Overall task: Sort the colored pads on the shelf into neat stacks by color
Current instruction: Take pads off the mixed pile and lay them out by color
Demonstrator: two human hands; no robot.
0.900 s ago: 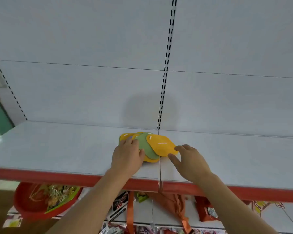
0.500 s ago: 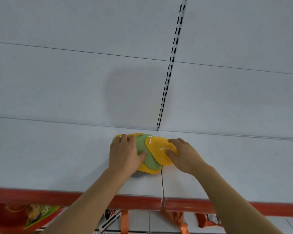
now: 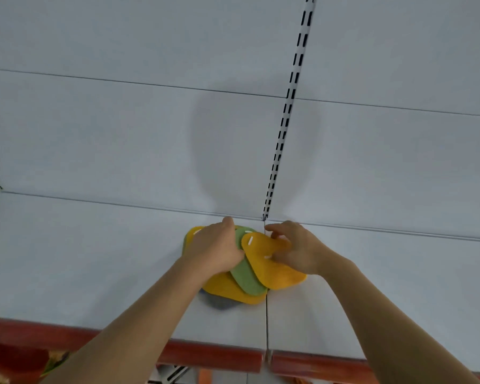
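Fanned heap of colored pads on a white shelf (image 3: 94, 259), close to the back panel and just left of the seam between two shelf boards. Topmost: a yellow pad (image 3: 263, 261) with white stitch marks, its right corner reaching over the seam. Beneath it, a green pad (image 3: 245, 278), slanting down toward the front edge. Under that, another yellow pad (image 3: 230, 292), and at the very bottom a grey pad (image 3: 219, 304) — only a blurred sliver showing at the front of the heap. A further yellow edge (image 3: 191, 234) peeking out at the far left, behind the wrist side of the left hand.

Left hand (image 3: 216, 248) laid flat on the left part of the heap, fingers extended and pressing down, tips toward the back panel. Right hand (image 3: 297, 250) on the top yellow pad, fingers (image 3: 277, 234) curled around its far right edge with the thumb on top — a pinch on that pad.

Slotted upright (image 3: 286, 112) running up the back panel, straight above the seam. Red trim (image 3: 214, 353) along the shelf's front edge. Blurred red and green goods (image 3: 20, 361) below at lower left.
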